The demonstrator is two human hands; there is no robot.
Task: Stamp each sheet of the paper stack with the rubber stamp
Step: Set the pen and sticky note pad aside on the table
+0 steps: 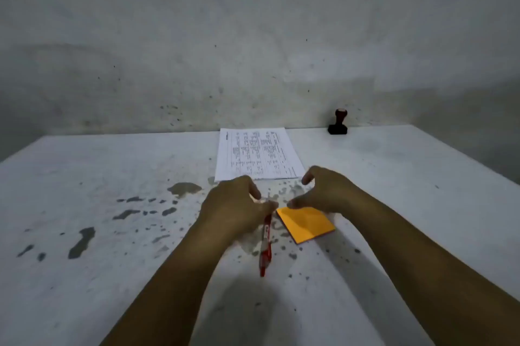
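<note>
Forearms: I see both bare forearms nearest the camera, running in from 5 and 7 o'clock toward the middle of the worktop (84, 177).
Red pen: (266, 244) it lies on the worktop between the forearms, its length running roughly 6 to 12 o'clock; its far end is hidden under my left hand.
Left hand: (233, 205) palm down over the far end of the pen, fingers (253, 191) loosely curled. I cannot tell whether the thumb tip touches the pen or only hovers above it; motion blur hides that.
Right hand: (323, 191) arched over the far edge of the orange pad, fingers bent and spread, nothing gripped. The thumb reaches toward the pad's corner at 9 o'clock; contact is unclear.
Orange sticky-note pad: (308, 226) lying flat, turned diamond-wise, just beside the pen at its 3 o'clock.
Paper stack: (257, 154) printed sheets lying flat at 12 o'clock from the hands, near edge just beyond the fingertips, far edge at the wall.
Rubber stamp: (338, 123) standing upright at 1 o'clock, against the wall, well apart from both hands and to the right of the paper stack.
Worktop: pale, with dark stains and splatter mostly at 9 o'clock from the hands.
</note>
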